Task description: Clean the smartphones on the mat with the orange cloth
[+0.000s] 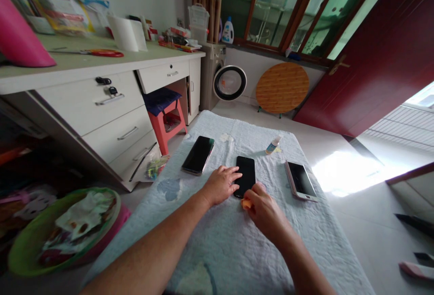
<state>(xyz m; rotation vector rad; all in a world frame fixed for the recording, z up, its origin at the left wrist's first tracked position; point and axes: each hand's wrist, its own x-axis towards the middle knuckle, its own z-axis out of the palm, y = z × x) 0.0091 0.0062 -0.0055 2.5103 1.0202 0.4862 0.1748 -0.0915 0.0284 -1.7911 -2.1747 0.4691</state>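
Note:
A black smartphone (246,173) lies screen up on the cloth-covered table. My left hand (222,184) rests at its left edge, fingers spread, with the fingertips on the phone. In my right hand (262,206) an orange cloth (247,203) is pinched at the phone's lower right corner. To the left lies a larger dark phone (199,154), and to the right a phone with a white front (301,181). A small spray bottle (273,145) with a blue label stands behind, towards the right.
A pale blue quilted cloth (233,249) covers the table. On the left are a white desk (101,100), a red stool (166,125) and a green basin (115,195) of clothes. Behind stand a washing machine (208,73) with its door open and a round wooden tabletop (283,87).

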